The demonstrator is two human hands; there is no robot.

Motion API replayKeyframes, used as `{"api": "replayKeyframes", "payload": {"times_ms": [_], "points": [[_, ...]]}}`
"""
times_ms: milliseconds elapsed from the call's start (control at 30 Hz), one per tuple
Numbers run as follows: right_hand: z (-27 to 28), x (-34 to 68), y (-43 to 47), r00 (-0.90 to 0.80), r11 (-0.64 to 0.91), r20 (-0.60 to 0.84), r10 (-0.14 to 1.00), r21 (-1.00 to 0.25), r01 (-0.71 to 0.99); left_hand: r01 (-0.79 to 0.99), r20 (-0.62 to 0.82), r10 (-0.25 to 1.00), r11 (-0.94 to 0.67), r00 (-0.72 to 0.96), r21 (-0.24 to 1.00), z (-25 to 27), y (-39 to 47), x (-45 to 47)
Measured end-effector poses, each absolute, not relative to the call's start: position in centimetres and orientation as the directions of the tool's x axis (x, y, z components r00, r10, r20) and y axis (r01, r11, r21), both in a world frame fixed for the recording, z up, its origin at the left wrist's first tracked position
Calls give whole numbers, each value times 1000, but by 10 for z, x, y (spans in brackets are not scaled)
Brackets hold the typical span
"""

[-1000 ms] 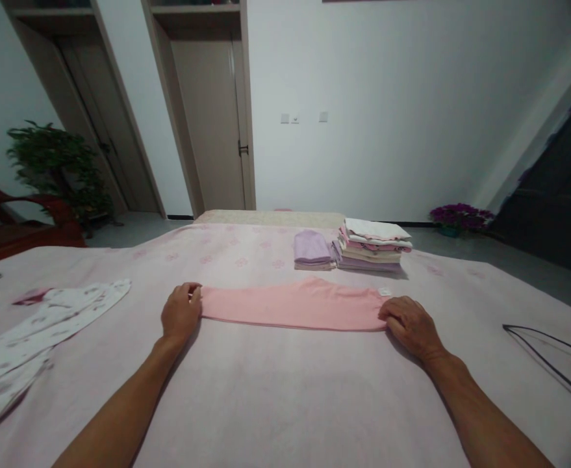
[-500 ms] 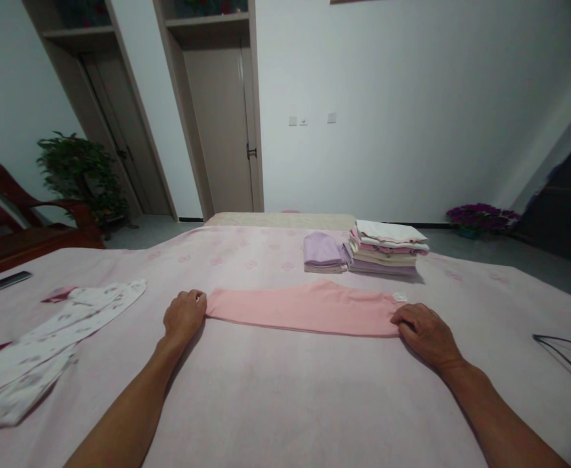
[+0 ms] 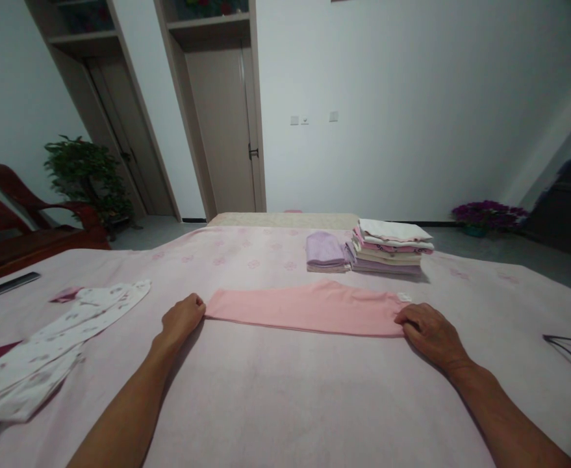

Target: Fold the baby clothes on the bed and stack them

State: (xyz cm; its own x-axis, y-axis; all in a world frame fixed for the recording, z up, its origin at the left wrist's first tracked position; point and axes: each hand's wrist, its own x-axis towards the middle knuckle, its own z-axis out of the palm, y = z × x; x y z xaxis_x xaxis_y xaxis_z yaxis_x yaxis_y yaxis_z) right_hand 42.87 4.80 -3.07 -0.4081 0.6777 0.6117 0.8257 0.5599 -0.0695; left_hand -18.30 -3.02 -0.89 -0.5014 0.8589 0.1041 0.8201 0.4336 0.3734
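Stretched lengthwise across the bed in front of me lies a pair of pink pants [image 3: 304, 311], folded into a long narrow strip. My left hand [image 3: 184, 314] pinches its narrow end at the left. At the wider right end, beside a small white tag [image 3: 404, 297], my right hand [image 3: 429, 331] grips the waistband edge between thumb and fingers. The strip lies flat, with slight wrinkles near the right end. Behind it sits a folded lilac garment [image 3: 325, 250], next to a taller stack of folded clothes [image 3: 390, 250].
White patterned clothing [image 3: 46, 357] with dark red parts lies spread at the left. A dark flat bar [image 3: 5, 287] rests near the bed's left edge. On the right is a black wire hanger-like loop [image 3: 570, 351]. A wooden bench [image 3: 36, 214] stands beyond.
The view has shifted slightly, so everything sits a little further right. Both hands keep their hold on the pink pants, which stay in place on the bed.
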Motion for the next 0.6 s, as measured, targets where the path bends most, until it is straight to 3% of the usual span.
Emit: {"api": "replayKeyframes", "payload": {"times_ms": [200,400,600], "points": [[-31,427,48,-405,562,624,669,-68,824,816,136,863,392,-486,425,-9,-25,-179],[-32,429,49,-405,562,617,675,-73,824,763,160,896,246,-414,598,-14,-12,-170],[-34,430,51,-406,565,622,670,-72,822,581,168,895,117,-413,805,-18,-10,-162]]}}
